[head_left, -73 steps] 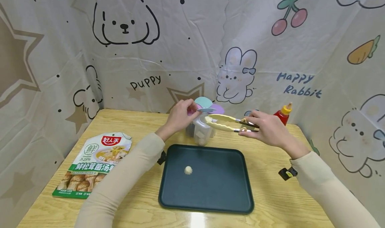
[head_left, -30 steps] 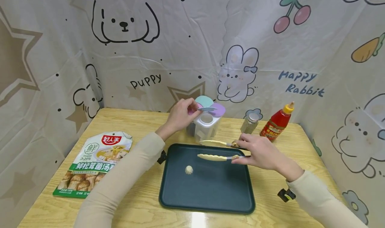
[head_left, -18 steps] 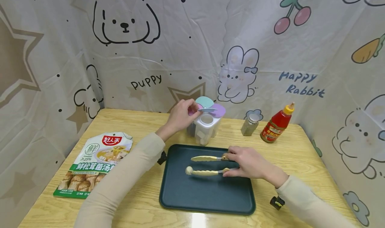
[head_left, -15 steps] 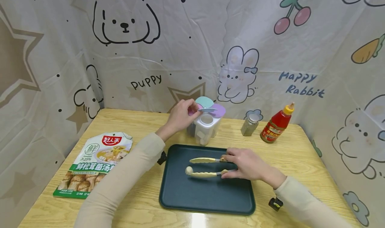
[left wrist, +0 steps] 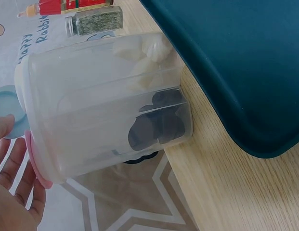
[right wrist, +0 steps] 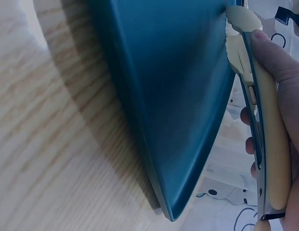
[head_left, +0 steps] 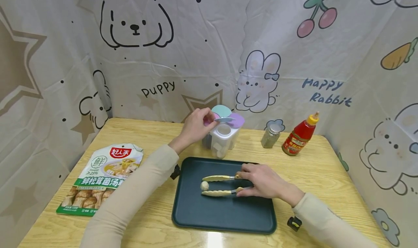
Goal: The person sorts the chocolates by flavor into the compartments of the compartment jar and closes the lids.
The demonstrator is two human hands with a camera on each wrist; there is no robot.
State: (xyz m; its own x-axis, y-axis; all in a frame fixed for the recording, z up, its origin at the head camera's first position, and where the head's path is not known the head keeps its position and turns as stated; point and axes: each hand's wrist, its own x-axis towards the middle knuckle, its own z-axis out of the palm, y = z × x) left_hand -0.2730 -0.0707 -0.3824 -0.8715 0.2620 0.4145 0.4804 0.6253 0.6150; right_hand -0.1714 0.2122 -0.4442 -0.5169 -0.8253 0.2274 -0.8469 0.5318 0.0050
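Note:
My left hand (head_left: 197,126) pinches the raised light-blue lid (head_left: 225,120) of a clear plastic container (head_left: 219,142) with several coloured lids. The round opening below that lid is uncovered. Through the wall, the left wrist view shows whitish pieces (left wrist: 144,72) in one compartment and dark pieces (left wrist: 156,122) in another. My right hand (head_left: 262,182) grips pale yellow tongs (head_left: 218,193), held low over the dark green tray (head_left: 228,217). Their tips stand apart on either side of a small white ridged ball (head_left: 204,186) lying on the tray.
A mushroom soup seasoning packet (head_left: 98,179) lies at the left of the wooden table (head_left: 147,226). Behind the tray, on the right, stand a glass jar (head_left: 270,136) of green flakes and a red sauce bottle (head_left: 298,136) with a yellow cap. A printed curtain hangs behind.
My right hand has brought the tongs from the container's opening down and forward to the tray, their tips now around the white ball. My left hand has stayed at the lid.

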